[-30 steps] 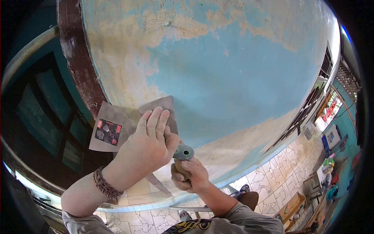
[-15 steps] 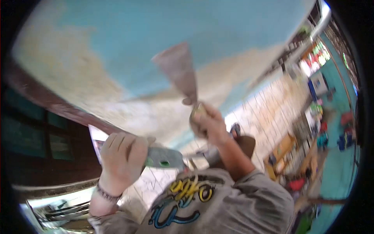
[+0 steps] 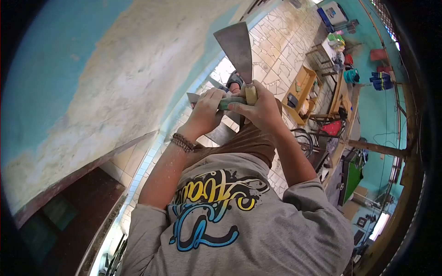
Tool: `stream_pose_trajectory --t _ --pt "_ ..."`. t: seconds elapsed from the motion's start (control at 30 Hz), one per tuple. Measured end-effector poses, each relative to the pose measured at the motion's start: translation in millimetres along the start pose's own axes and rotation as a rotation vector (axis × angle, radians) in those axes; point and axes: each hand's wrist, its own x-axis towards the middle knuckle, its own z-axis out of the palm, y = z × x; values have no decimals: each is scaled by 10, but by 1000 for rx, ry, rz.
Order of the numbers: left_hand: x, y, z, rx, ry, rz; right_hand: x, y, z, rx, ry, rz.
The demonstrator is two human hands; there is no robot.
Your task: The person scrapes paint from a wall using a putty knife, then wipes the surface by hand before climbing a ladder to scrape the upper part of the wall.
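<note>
In the head view, the right hand (image 3: 263, 108) has its fingers wrapped around the wooden handle of a scraper (image 3: 237, 50); below and left of that scraper's blade, the left hand (image 3: 207, 110) has its fingers curled around a green handle (image 3: 231, 103). Right of the scraper, a wooden box (image 3: 293, 113) contains a dark item (image 3: 292, 100) and a pale one. Half a second ago the hands were well apart; now they meet at the green handle.

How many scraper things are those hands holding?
2: a wooden-handled scraper in the right hand and a green-handled scraper, partly hidden by fingers, in the left hand.
</note>
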Motion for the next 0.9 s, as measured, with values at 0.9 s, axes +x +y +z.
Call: stream_pose_trajectory --t 0.9 --pt "-3333 -1438 -35 70 -174 -1091 235 1462 154 -533 -185 -8"
